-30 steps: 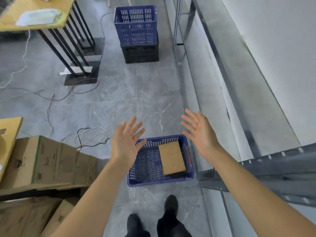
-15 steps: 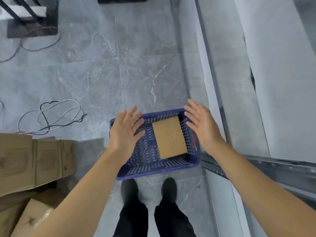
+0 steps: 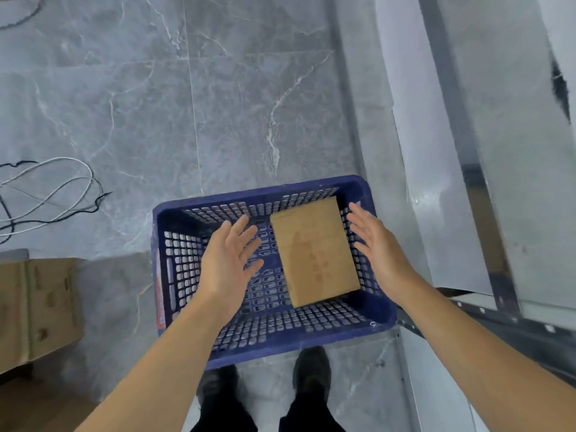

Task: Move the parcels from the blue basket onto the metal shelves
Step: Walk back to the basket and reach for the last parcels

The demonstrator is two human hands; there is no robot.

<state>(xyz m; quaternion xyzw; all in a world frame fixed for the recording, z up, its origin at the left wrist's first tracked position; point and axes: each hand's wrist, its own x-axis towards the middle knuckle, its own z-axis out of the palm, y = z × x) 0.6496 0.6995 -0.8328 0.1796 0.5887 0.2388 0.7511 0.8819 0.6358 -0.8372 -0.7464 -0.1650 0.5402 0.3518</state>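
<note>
A blue plastic basket stands on the grey floor right in front of my feet. One flat brown cardboard parcel lies in its right half, long side pointing away from me. My left hand hovers inside the basket, left of the parcel, fingers spread and palm turned toward it. My right hand is at the parcel's right side, by the basket's right wall, fingers apart. Neither hand touches the parcel. The metal shelves run along the right.
Brown cardboard boxes sit on the floor at the left. Loose white and black cables lie on the floor further left and ahead. My two black shoes stand just behind the basket.
The view has tilted down and come closer to the basket. Both hands have dropped from above the basket to either side of the parcel, down inside the basket.
</note>
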